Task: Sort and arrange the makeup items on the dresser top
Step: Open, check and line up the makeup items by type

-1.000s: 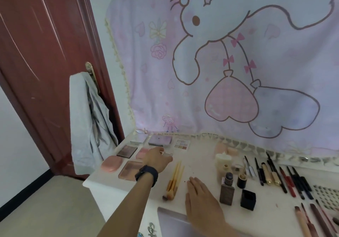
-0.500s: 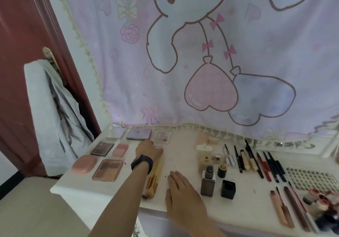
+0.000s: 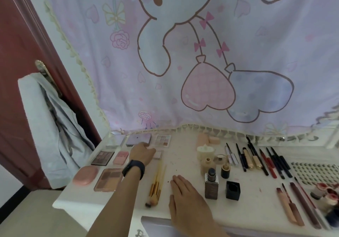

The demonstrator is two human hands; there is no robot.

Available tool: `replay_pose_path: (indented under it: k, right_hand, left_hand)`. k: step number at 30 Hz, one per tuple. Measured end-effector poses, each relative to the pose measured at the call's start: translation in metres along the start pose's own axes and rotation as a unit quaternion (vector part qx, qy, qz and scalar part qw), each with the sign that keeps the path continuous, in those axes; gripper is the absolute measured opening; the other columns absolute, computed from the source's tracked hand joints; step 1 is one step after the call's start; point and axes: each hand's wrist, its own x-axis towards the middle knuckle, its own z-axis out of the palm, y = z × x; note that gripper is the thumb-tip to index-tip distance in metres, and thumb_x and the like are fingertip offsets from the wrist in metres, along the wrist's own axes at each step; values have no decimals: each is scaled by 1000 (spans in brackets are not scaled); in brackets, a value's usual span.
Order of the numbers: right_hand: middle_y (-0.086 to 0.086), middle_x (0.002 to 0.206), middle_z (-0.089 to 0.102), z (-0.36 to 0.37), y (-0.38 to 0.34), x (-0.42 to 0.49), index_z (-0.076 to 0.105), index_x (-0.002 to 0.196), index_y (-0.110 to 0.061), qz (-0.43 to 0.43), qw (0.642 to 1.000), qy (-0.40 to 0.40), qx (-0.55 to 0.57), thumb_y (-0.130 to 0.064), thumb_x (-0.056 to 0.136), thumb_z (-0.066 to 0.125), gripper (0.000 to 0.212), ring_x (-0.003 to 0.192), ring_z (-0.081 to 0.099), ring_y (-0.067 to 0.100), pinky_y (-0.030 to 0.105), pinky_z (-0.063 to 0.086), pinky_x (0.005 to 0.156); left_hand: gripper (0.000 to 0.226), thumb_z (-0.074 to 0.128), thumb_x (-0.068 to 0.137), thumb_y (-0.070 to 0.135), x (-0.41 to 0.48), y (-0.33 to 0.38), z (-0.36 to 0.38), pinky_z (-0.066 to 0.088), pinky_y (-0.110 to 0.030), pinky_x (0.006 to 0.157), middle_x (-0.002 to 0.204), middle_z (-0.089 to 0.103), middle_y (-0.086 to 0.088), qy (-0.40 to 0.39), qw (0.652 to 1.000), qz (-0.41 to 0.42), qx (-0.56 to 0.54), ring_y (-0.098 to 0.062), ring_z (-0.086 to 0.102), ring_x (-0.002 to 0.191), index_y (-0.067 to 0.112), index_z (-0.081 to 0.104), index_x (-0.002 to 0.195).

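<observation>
Because our right hand (image 3: 187, 200) lies flat, fingers straight, on the dresser top (image 3: 183, 156) near its front edge, we judge it steadies us. Beyond the gold-handled brushes (image 3: 156, 185), our left hand (image 3: 142, 154) reaches a small pale compact (image 3: 158, 154) beside the eyeshadow palettes (image 3: 163, 141), probably to line it up with their rows. Its fingertips are hidden, so we cannot tell pinch from touch.

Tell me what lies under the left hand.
A small pale compact pokes out from beneath the left hand, on the dresser top. The hand covers its left part, so whether the fingers pinch it or touch it cannot be seen.
</observation>
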Motion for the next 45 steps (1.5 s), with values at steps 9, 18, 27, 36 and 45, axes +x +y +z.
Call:
replay_pose_path:
  k: [9,18,27,36,45]
  right_hand:
    - [-4,122,73,-5,0,1,78,114,-17,-9,1000,-16,-9,-38,86,41,50,117,66,12,26,53,99]
    - [0,130,68,-5,0,2,72,123,-15,-3,999,-44,-15,-36,88,47,48,124,61,15,29,51,103]
    - [-6,127,70,-4,0,2,75,119,-19,-8,999,-30,-11,-39,86,45,49,121,63,11,25,51,102]
    - [-7,129,68,-14,-4,4,74,121,-20,20,998,-66,-9,-35,90,39,48,126,60,9,22,47,104]
    - [-18,111,71,-60,-14,-10,66,115,-32,215,891,-43,398,-40,106,42,26,109,61,-6,28,47,105]
  left_hand:
    - [66,53,91,50,46,-16,-16,34,-53,111,152,34,-19,13,987,9,161,-40,31,138,27,35,151]
    - [88,47,69,87,70,-25,1,37,-58,104,145,39,-20,13,984,-48,170,-40,32,135,29,43,135]
    - [103,65,65,81,57,-4,-16,38,-49,101,136,45,-22,66,994,-82,33,-40,38,127,16,38,139]
    - [67,80,72,36,-15,17,-80,40,-22,65,126,52,-6,38,967,22,-249,-14,57,92,26,41,126]
    - [68,73,57,52,-147,19,-93,45,-21,84,118,57,10,-68,970,118,-204,-2,57,105,34,54,119]
